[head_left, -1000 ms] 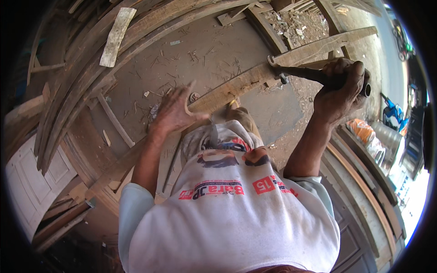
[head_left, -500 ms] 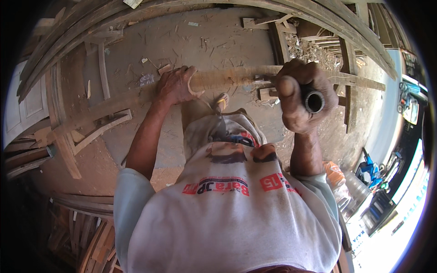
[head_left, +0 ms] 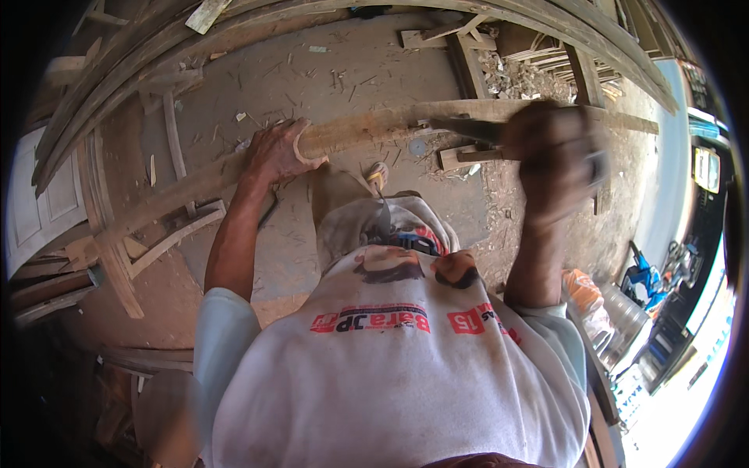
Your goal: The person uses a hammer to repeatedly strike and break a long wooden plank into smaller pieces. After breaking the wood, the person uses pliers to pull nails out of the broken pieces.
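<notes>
Head view looks straight down past a white printed t-shirt point(head_left: 390, 374) at a long pale curved wooden strip point(head_left: 367, 132) that runs across the dusty concrete floor point(head_left: 257, 70) from lower left to upper right. Left hand point(head_left: 277, 152) is pressed on the strip near its middle, fingers point(head_left: 300, 144) wrapped over the top edge, so it's gripping the wood. Right hand point(head_left: 558, 160) is up off to the right, blurry, fist curled tight around the handle of a dark metal-headed tool point(head_left: 468, 129), and the tool's head sits right at the strip, just right of a small round grey spot on the wood. Can't really tell what kind of tool it is with the blur. Small offcut wooden blocks point(head_left: 456, 156) lie just below the strip near the tool. Bent wooden frame pieces point(head_left: 117, 226) are stacked off to the left, and a pile of wood shavings point(head_left: 523, 78) sits at the top right.
</notes>
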A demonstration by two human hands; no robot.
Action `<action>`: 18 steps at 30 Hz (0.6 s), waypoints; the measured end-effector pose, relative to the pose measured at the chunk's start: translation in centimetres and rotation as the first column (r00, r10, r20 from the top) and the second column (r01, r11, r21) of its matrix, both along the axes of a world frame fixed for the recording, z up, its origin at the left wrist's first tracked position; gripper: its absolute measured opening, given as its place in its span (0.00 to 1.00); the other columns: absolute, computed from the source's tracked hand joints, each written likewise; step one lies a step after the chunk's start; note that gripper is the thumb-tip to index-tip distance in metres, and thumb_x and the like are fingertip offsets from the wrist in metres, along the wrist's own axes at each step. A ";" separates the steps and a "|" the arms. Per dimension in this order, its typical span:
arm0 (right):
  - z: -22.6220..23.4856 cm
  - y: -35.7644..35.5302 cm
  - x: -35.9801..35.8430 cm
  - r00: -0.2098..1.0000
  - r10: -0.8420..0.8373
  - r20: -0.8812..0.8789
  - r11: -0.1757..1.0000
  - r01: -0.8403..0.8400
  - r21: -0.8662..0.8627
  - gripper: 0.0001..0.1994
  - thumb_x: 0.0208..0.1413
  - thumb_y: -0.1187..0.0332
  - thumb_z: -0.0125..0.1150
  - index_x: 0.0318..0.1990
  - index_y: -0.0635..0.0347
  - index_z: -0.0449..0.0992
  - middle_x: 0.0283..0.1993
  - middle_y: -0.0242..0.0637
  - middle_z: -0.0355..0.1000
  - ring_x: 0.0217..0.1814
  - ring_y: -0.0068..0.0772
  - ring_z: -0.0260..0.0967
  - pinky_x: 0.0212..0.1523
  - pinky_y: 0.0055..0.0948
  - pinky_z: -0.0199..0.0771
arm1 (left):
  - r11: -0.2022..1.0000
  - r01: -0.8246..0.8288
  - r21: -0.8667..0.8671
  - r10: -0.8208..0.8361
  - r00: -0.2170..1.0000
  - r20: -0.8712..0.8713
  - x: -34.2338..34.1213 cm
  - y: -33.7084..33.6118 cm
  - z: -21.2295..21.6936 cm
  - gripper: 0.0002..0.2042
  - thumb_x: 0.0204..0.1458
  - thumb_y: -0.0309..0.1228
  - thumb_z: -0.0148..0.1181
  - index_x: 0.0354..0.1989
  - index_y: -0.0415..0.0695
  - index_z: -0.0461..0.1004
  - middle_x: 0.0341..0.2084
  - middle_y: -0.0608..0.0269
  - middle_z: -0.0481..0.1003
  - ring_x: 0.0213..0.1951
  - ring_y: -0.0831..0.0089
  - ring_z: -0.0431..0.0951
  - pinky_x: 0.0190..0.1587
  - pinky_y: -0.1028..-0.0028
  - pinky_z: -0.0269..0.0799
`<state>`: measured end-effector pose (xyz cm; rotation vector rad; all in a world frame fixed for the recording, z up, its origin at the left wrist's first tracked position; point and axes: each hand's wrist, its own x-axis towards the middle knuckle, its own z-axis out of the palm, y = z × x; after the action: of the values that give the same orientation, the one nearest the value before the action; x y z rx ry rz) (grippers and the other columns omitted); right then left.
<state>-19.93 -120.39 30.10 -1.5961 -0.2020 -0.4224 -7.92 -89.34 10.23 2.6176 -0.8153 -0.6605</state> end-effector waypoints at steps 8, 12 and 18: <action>0.4 2.5 3.1 0.939 0.182 0.293 0.927 -0.064 -0.368 0.09 0.67 0.68 0.57 0.47 0.64 0.75 0.36 0.37 0.82 0.32 0.28 0.81 0.35 0.25 0.83 | 1.000 0.002 -0.003 -0.002 0.999 0.043 -0.5 -0.1 -0.4 0.42 0.36 0.55 0.79 0.60 0.45 0.75 0.45 0.49 0.83 0.49 0.51 0.84 0.53 0.52 0.79; 0.2 -0.7 2.6 0.971 0.193 0.142 0.979 -0.182 -0.089 0.09 0.64 0.69 0.59 0.41 0.67 0.78 0.31 0.34 0.80 0.31 0.28 0.80 0.33 0.27 0.82 | 1.000 -0.010 -0.004 0.010 0.998 0.056 -0.5 -0.4 1.3 0.36 0.38 0.52 0.78 0.56 0.45 0.77 0.44 0.49 0.83 0.47 0.51 0.85 0.50 0.54 0.80; 1.1 -1.1 0.6 0.984 -0.164 0.075 0.943 0.179 -0.281 0.10 0.63 0.66 0.62 0.39 0.67 0.76 0.26 0.36 0.75 0.33 0.28 0.78 0.35 0.32 0.80 | 0.997 0.063 -0.039 -0.058 0.991 0.121 -0.5 -1.0 0.7 0.34 0.40 0.51 0.77 0.54 0.45 0.77 0.43 0.49 0.83 0.46 0.50 0.85 0.48 0.54 0.81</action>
<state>-19.35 -121.47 31.24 -1.8979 -0.1680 -0.5900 -8.41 -90.36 10.97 2.6237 -0.9364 -0.4990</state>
